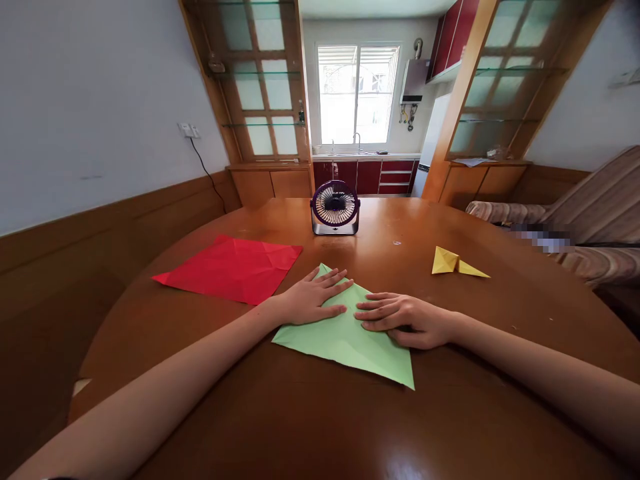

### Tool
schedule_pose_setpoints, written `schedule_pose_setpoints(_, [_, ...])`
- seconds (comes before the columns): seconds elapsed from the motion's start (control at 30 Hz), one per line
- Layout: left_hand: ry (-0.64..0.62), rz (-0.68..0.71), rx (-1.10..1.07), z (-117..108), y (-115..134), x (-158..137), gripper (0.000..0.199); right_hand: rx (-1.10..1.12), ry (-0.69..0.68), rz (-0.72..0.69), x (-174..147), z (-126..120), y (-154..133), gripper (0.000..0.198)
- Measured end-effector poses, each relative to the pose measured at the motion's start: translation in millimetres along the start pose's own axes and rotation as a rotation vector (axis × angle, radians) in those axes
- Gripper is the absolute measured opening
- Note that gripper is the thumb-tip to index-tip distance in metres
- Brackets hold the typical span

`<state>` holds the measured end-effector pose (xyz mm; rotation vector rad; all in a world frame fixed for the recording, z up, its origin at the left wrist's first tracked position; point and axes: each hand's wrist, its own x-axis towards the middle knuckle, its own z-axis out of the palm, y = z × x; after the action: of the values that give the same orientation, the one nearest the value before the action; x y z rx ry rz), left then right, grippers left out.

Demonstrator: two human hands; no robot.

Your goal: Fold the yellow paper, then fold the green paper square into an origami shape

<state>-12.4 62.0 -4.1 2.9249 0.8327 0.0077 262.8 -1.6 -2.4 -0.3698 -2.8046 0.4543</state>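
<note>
A sheet of light green paper (345,347) lies on the table in front of me, with one corner pointing away and a sharp corner towards me at the right. My left hand (315,298) rests flat on its upper left part, fingers spread. On the right edge of the paper lies my right hand (400,317), its fingers stretched out over the sheet and the thumb tucked lower. Parts of the green paper are hidden under both hands. Neither hand grips anything.
A creased red sheet of paper (235,267) lies to the left. At the right is a folded yellow paper piece (450,262). A small purple fan (335,205) stands at the back of the brown table (280,427). A striped sofa (595,200) is beyond the right edge.
</note>
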Motion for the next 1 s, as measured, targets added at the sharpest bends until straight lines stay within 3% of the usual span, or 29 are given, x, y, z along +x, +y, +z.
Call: schedule_pose_setpoints(1.0, [0.058,0.014,-0.017,2.7,-0.6,-0.8,0.066,-0.012,-0.009,0.001,0.1,-0.2,-0.6,0.058])
